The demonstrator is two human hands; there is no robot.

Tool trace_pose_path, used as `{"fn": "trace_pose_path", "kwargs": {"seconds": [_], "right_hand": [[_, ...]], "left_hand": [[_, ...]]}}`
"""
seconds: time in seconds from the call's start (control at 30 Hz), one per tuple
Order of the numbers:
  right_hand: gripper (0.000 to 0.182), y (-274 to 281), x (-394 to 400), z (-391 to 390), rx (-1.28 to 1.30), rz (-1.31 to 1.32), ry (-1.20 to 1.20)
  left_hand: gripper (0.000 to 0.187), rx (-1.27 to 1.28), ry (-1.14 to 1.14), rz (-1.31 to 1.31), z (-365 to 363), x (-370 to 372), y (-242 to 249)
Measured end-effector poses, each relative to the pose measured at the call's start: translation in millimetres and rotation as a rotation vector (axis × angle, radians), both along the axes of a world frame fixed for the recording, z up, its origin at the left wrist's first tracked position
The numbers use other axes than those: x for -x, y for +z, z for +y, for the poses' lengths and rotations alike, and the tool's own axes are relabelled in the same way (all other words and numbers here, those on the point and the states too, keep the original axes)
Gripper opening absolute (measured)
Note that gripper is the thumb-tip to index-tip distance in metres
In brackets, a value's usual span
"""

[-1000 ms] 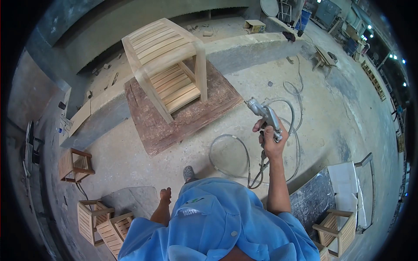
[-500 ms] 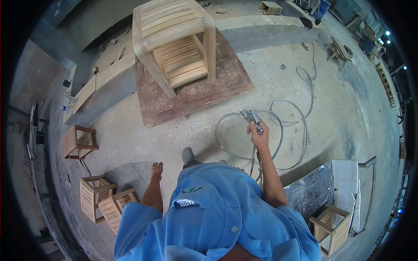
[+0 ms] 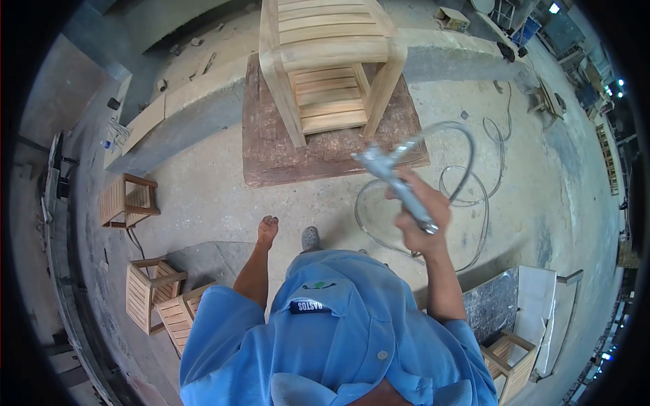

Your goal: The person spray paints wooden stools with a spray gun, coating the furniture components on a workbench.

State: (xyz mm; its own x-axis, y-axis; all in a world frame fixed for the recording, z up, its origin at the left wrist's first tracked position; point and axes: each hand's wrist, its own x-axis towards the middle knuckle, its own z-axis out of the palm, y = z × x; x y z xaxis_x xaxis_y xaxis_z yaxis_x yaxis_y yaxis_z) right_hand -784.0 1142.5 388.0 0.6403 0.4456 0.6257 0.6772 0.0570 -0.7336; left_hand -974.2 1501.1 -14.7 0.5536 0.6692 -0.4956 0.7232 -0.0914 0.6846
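My right hand (image 3: 428, 215) is wrapped round a metal spray gun (image 3: 396, 184), raised in front of me with its head pointing up and left. From it a clear hose (image 3: 468, 145) arcs up and falls to the right; gun and hand are slightly blurred. Ahead, a slatted wooden stool (image 3: 332, 53) with a lower slatted shelf stands upright on a worn brown board (image 3: 271, 162). The gun is apart from the stool, on my side of it. Low on the left, my left hand (image 3: 269, 231) hangs with its fingers curled in, touching nothing that I can see.
Hose coils (image 3: 484, 230) lie on the concrete floor at right. Small wooden stools stand at left (image 3: 128, 201), lower left (image 3: 152, 298) and lower right (image 3: 511, 358). A low concrete ledge (image 3: 193, 132) runs behind the board. A dark panel (image 3: 491, 298) leans at right.
My right hand has lifted the spray gun closer and to the right, pulling the hose into an arc. The view has shifted, so the stool sits further right. My left hand is slightly higher.
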Motion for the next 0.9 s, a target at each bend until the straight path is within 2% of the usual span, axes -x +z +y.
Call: {"fn": "trace_pose_path", "kwargs": {"seconds": [0.07, 0.17, 0.2, 0.3, 0.4, 0.5, 0.6, 0.63, 0.7, 0.73, 0.77, 0.8, 0.83, 0.87, 0.9], "right_hand": [[0.058, -18, 0, 32, 0.115, 0.055, 0.013], [0.058, -79, 3, 71, 0.264, 0.199, -0.020], [0.057, -102, 3, 78, 0.313, 0.236, -0.036], [0.054, -152, 14, 92, 0.502, 0.261, -0.091], [0.052, -173, 22, 110, 0.581, 0.246, -0.123], [0.053, -148, 21, 130, 0.445, 0.231, -0.121], [0.056, -47, 19, 149, 0.295, 0.310, -0.091], [0.057, -22, 16, 152, 0.209, 0.217, -0.106], [0.058, 14, 11, 152, 0.044, 0.032, -0.148], [0.057, 24, 10, 147, 0.029, 0.033, -0.179], [0.057, 32, 10, 141, 0.015, 0.031, -0.209], [0.057, 34, 12, 134, 0.000, 0.027, -0.240], [0.056, 32, 16, 125, 0.026, 0.104, -0.265], [0.056, 28, 21, 115, 0.049, 0.180, -0.289], [0.056, 22, 25, 104, 0.072, 0.257, -0.310]], "left_hand": [[0.047, 0.025, 0.033, 0.004, 4, 15, -30], [0.044, 0.136, 0.143, 0.109, 33, 47, -64], [0.048, 0.289, 0.197, 0.115, 42, 62, -70], [0.052, 0.390, 0.306, 0.243, 53, 82, -32], [0.046, 0.318, 0.486, 0.288, 64, 92, -12], [0.056, 0.486, 0.618, 0.226, 98, 96, -30], [0.061, 0.424, 0.560, 0.010, 128, 57, -25], [0.061, 0.398, 0.524, -0.077, 135, 37, -22], [0.048, 0.244, 0.350, -0.344, 138, -25, 34], [0.061, 0.258, 0.227, -0.364, 146, -62, 58], [0.061, 0.231, 0.112, -0.407, 147, -102, 102], [0.057, 0.125, -0.015, -0.707, 151, -141, 114], [0.055, 0.057, -0.131, -0.807, 145, -179, 158], [0.053, -0.137, -0.258, -0.852, 131, -209, 207], [0.054, -0.075, -0.322, -0.954, 115, -236, 248]]}}
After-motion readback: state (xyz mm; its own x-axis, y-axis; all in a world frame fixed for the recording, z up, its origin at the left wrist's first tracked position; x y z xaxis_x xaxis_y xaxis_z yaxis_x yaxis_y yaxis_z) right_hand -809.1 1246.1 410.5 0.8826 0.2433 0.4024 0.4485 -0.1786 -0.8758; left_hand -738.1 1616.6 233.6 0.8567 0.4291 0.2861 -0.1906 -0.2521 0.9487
